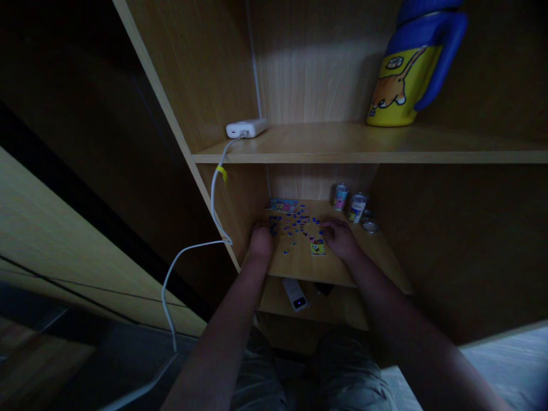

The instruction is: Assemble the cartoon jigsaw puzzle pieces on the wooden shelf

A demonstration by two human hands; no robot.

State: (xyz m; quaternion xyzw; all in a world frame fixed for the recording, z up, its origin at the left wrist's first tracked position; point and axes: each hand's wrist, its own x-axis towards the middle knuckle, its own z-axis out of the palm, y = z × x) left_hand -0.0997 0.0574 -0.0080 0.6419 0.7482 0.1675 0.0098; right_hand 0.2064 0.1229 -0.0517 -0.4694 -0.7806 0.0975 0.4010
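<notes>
Small loose jigsaw puzzle pieces point(303, 226), mostly dark blue with some lighter ones, lie scattered on the lower wooden shelf. A joined strip of the puzzle point(283, 205) lies flat at the back left. Nearer the front edge is a yellow joined section point(317, 248) with a cartoon face. My left hand point(261, 237) rests at the left side wall beside several blue pieces; its fingers are too dark to make out. On the right, my right hand point(338, 236) reaches over the shelf with fingers stretched out, their tips close to blue pieces at the edge of the scatter.
Two printed tins point(357, 208) stand at the back right, with round metal lids point(370, 227) beside them. Above are a white power bank point(247, 128) with a hanging cable point(188, 248) and a blue-yellow mug point(400, 80). A pale device point(295, 294) lies on the shelf below.
</notes>
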